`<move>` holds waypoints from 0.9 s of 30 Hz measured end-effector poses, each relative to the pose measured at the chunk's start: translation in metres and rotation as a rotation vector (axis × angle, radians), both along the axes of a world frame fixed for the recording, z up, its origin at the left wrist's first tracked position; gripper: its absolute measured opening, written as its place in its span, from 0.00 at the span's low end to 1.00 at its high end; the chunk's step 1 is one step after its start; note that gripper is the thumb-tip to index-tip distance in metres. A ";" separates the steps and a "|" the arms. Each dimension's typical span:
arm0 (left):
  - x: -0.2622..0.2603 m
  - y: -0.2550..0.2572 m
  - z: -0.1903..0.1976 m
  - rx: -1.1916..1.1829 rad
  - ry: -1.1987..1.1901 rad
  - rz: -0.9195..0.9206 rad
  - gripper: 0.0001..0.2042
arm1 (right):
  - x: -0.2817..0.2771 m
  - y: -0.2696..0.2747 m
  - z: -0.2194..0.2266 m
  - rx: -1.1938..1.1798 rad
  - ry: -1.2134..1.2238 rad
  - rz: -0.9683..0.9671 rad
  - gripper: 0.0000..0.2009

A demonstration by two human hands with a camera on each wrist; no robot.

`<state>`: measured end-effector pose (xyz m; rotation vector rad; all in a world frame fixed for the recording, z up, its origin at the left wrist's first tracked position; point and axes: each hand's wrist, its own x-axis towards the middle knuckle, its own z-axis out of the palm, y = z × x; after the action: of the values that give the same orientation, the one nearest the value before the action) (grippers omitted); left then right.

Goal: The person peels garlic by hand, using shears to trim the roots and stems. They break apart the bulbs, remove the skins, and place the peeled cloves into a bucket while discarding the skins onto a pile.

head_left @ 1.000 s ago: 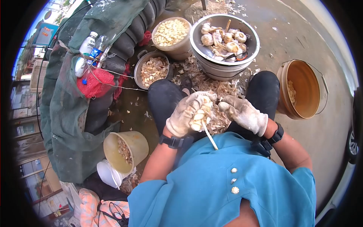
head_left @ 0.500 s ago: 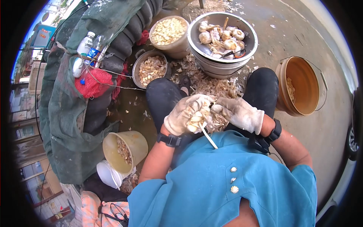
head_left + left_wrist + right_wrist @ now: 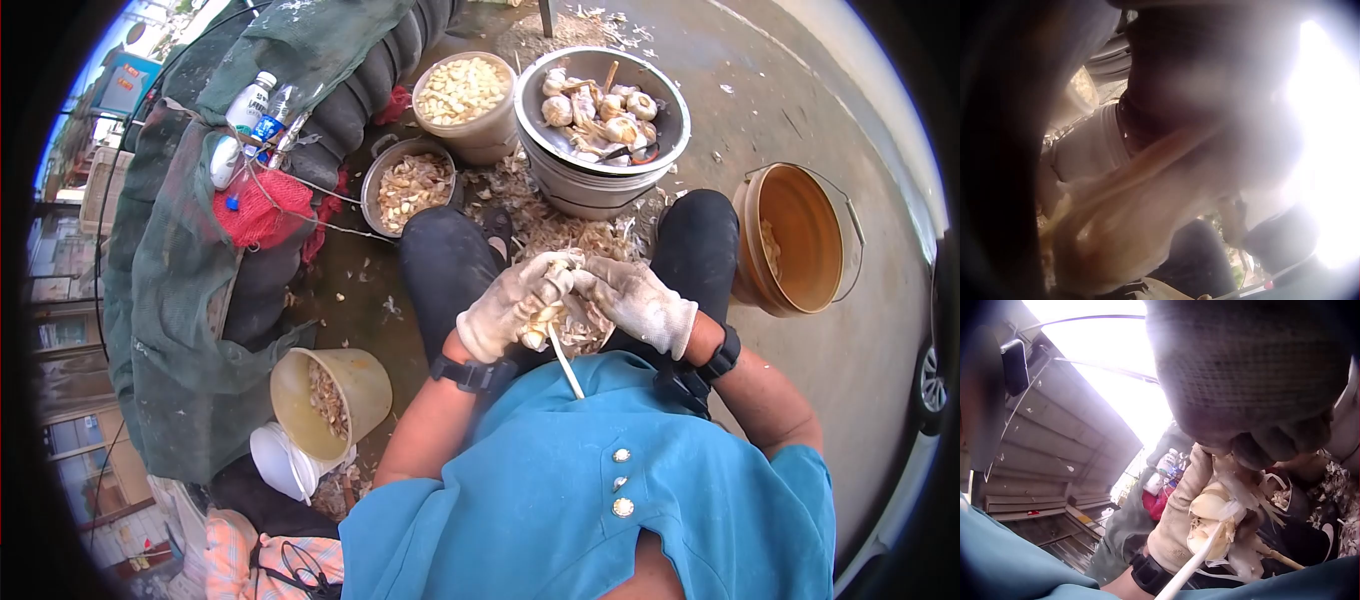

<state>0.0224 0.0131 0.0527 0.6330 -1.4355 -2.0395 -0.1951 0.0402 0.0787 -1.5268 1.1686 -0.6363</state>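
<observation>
Both hands wear pale work gloves and meet over the lap in the head view. My left hand (image 3: 515, 305) holds a partly peeled garlic bulb (image 3: 1213, 515), its bare cloves facing the right wrist camera. A long white stalk (image 3: 566, 365) sticks out of the bulb toward the blue shirt. My right hand (image 3: 640, 305) lies against the bulb's far side, fingers curled and pinching at its papery skin. In the right wrist view the right glove (image 3: 1250, 381) looms dark above the bulb, hiding part of it. The left wrist view is blurred and glaring.
Ahead stands a metal basin (image 3: 672, 135) of whole garlic bulbs on a bucket. Left of it are a tub of peeled cloves (image 3: 462, 90) and a pot of cloves and skins (image 3: 412, 190). A brown bucket (image 3: 800, 240) is at right, a tipped cream bucket (image 3: 365, 395) at left.
The right hand has come left from beside the bulb to meet the left hand at it. Fingers now cover more of the cloves. The head view has shifted slightly.
</observation>
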 end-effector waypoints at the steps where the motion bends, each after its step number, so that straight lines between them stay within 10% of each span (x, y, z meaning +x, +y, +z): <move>1: 0.002 0.001 -0.003 -0.004 0.001 0.002 0.37 | 0.003 0.001 -0.004 -0.004 0.001 0.002 0.17; 16: 0.008 0.014 -0.002 0.185 -0.029 0.225 0.24 | 0.014 0.013 0.014 -0.011 0.360 0.009 0.09; 22: 0.002 0.021 0.011 -0.293 -0.479 0.251 0.20 | 0.018 0.021 0.022 -0.161 0.490 0.017 0.11; 27: 0.005 0.022 -0.018 -1.168 -0.698 0.274 0.18 | 0.019 0.027 0.022 -0.197 0.583 0.034 0.09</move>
<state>0.0278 0.0348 0.0347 0.9257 -2.3803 -0.4999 -0.1759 0.0675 0.1004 -1.9719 1.5386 -0.2889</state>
